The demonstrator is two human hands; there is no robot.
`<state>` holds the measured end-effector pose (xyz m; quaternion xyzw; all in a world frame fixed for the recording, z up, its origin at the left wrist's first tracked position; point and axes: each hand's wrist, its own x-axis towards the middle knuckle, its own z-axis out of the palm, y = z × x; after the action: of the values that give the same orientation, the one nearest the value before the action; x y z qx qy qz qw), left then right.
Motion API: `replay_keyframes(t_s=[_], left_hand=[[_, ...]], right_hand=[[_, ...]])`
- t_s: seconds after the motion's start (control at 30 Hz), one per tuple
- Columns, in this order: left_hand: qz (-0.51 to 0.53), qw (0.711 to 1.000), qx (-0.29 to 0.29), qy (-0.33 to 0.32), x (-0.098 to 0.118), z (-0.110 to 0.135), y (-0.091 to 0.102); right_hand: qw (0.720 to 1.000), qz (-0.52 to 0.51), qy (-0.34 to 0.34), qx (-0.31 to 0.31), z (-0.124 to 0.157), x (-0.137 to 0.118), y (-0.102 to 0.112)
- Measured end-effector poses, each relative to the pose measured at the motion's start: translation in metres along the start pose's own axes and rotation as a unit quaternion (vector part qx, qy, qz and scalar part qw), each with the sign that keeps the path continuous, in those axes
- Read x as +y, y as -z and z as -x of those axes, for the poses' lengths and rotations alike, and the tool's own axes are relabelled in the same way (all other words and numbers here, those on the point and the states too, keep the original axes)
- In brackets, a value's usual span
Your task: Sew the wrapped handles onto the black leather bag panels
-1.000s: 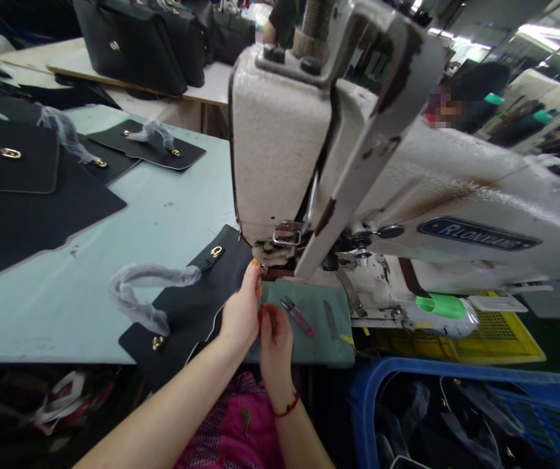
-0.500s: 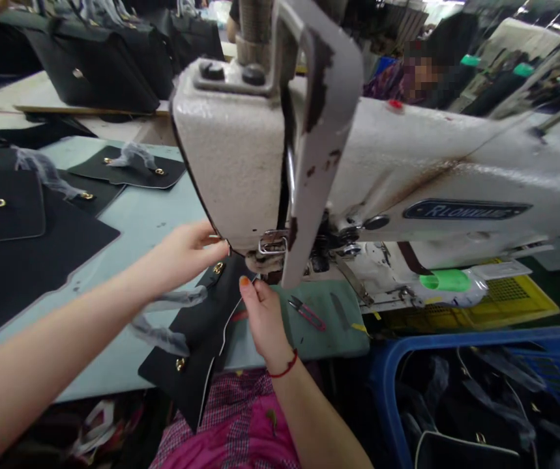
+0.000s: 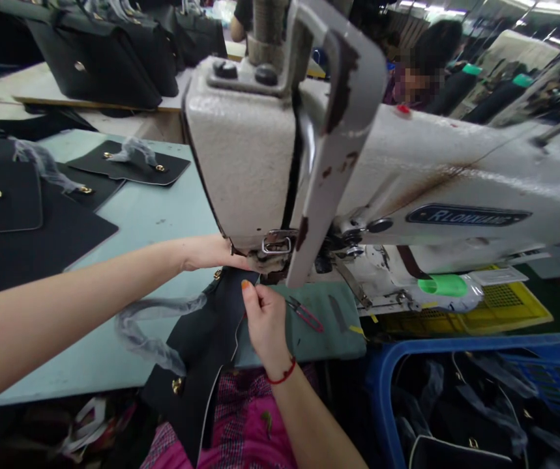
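Note:
A black leather bag panel [image 3: 206, 345] with gold rings and a plastic-wrapped handle [image 3: 147, 326] hangs over the near edge of the pale blue table [image 3: 152, 221], its top edge under the head of a white sewing machine [image 3: 270, 150]. My right hand [image 3: 263, 319] pinches the panel's right edge just below the presser foot [image 3: 274, 251]. My left hand [image 3: 211, 253] reaches across the table to the panel's far edge behind the machine head; its fingertips are hidden there.
Red thread snips [image 3: 304, 314] lie on a grey-green pad right of my right hand. More black panels [image 3: 128, 166] and finished black bags [image 3: 98, 62] sit at the back left. A blue crate [image 3: 456, 397] stands at lower right, a yellow tray [image 3: 509, 306] behind it. A person sits behind the machine.
My left hand has gone from the panel's near edge up and behind the machine head. The panel has slid toward me, more of it hanging off the table. My right hand stays pinching its edge.

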<state>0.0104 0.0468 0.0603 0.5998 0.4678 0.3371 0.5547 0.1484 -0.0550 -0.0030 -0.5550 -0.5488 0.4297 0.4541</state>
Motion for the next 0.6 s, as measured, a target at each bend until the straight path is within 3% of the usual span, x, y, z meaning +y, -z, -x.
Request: replay_keyframes(t_s=[0.1,0.4,0.5,0.6], left_hand=[[0.054,0.997,-0.021,0.043,-0.01,0.006,-0.003],[0.111,0.991,0.019,0.073,-0.021,0.023,-0.021],[-0.004,0.998,0.063,0.01,-0.035,0.037,-0.017],[-0.174,0.963,0.193,-0.079,-0.068,0.07,-0.014]], right_hand=[[0.999,0.009,-0.008,-0.035,-0.001,-0.006,0.013],[0.985,-0.009,-0.051,-0.166,-0.02,-0.014,0.052],[0.971,-0.023,-0.072,-0.225,-0.012,-0.018,0.068],[0.963,-0.018,-0.094,-0.253,0.01,-0.017,0.081]])
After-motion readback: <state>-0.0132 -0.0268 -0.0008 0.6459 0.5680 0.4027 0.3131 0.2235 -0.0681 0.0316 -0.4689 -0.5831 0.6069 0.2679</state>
